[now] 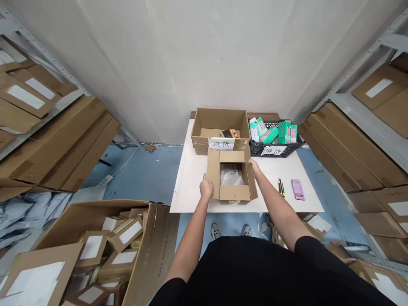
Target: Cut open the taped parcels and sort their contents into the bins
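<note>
A small open cardboard box stands on the white table in front of me, its flaps up. Inside lies a clear plastic bag with something in it. My left hand grips the box's left flap and wall with curled fingers. My right hand rests against the right flap, fingers pressed to the cardboard.
Behind the small box stand a larger open carton with a paper label and a black crate of green and pink packs. A utility knife and a pink pad lie to the right. A big carton of parcels sits on the floor left.
</note>
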Available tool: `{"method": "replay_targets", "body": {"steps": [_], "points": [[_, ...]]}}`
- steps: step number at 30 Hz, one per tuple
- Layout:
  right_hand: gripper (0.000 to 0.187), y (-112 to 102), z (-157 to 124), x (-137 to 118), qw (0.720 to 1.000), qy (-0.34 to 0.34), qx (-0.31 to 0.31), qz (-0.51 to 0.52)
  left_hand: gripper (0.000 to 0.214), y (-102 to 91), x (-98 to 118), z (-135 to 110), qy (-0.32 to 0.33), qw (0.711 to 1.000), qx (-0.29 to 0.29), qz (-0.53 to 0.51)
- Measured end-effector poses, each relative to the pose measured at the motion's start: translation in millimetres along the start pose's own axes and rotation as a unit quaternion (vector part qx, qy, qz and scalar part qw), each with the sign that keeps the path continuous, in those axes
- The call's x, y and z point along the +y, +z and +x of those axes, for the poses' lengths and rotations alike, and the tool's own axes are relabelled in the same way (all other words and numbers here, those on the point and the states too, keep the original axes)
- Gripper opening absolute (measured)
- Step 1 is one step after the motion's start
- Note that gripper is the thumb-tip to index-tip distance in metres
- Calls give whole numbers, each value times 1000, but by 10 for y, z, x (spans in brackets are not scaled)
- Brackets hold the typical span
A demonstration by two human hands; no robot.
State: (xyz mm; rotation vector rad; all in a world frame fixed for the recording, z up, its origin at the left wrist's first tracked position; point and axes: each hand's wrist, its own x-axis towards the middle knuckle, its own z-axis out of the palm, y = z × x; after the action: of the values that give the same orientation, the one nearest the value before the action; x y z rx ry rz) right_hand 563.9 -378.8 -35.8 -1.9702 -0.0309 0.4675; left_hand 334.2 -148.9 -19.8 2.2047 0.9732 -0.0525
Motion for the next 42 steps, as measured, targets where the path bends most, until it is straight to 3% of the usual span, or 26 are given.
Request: {"method": "replay_targets", "body": {"steps": [2, 4, 6, 9, 12, 15, 17, 18, 21, 27, 29, 32, 36, 42], "points": [[50, -361, -9, 91, 997, 44, -19, 60, 75, 88, 85, -34, 66, 994, 20, 88], [47, -654, -66, 195, 996, 57, 6, 66, 73, 207, 194, -73, 179, 970, -25, 162], [53, -825, -152, 293, 996, 50, 71, -6, 62, 324, 304, -116, 272, 936, -95, 205], [70, -833, -289, 397, 970, 8, 164, -179, 52, 403, 428, -179, 323, 907, -155, 223], [63, -612, -379, 434, 939, -102, 151, -290, 50, 317, 434, -227, 335, 910, -180, 164], [54, -279, -389, 415, 925, -187, 14, -330, 51, 173, 265, -288, 325, 912, -232, 87], [54, -35, -356, 398, 908, -206, -65, -358, 38, 133, 78, -364, 335, 900, -265, 88], [58, 88, -333, 397, 897, -210, -86, -379, 34, 142, -18, -415, 345, 896, -262, 101], [82, 452, -261, 458, 867, -206, -129, -435, 59, 260, -230, -587, 362, 899, -201, 140], [125, 1031, -188, 869, 820, -80, -260, -504, 32, 521, -250, -751, 360, 904, -153, 171], [132, 1135, -166, 1034, 801, -59, -284, -524, 29, 550, -250, -746, 358, 905, -152, 170], [132, 1195, -106, 1228, 790, -107, -295, -527, 25, 574, -274, -733, 357, 906, -158, 166], [124, 1218, -46, 1347, 781, -181, -280, -528, 21, 619, -275, -735, 348, 910, -168, 148], [98, 1364, -191, 1391, 754, -214, -274, -558, 19, 672, -256, -733, 357, 913, -151, 128]]}}
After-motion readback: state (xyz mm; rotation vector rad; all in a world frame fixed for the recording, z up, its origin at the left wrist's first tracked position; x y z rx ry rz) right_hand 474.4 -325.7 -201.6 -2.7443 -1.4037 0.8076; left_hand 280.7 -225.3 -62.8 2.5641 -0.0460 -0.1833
